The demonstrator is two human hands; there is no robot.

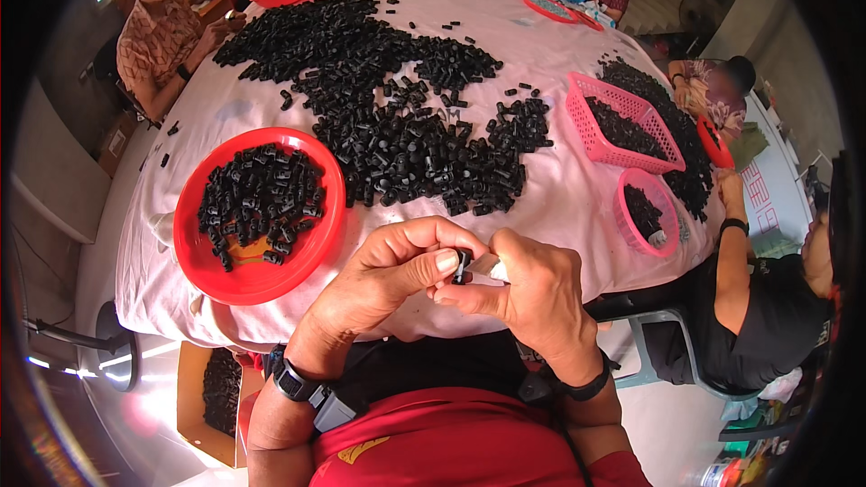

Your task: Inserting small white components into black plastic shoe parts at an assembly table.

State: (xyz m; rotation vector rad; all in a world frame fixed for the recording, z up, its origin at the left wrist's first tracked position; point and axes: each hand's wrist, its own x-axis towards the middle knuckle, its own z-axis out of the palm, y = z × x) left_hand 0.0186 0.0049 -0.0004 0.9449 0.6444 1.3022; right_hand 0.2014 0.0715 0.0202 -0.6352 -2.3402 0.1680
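Both my hands meet over my lap: left hand [388, 275] pinches a small black part [462, 266], right hand [532, 293] grips a pale blade [488, 265] touching its right side.

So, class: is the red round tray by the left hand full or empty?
Partly full: the red round tray holds a heap of black parts, with bare rim toward the person.

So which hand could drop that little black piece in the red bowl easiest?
Probably the left hand. Its fingertips pinch the black piece, and the red bowl lies on its side. The right hand holds a pale tool and sits farther away.
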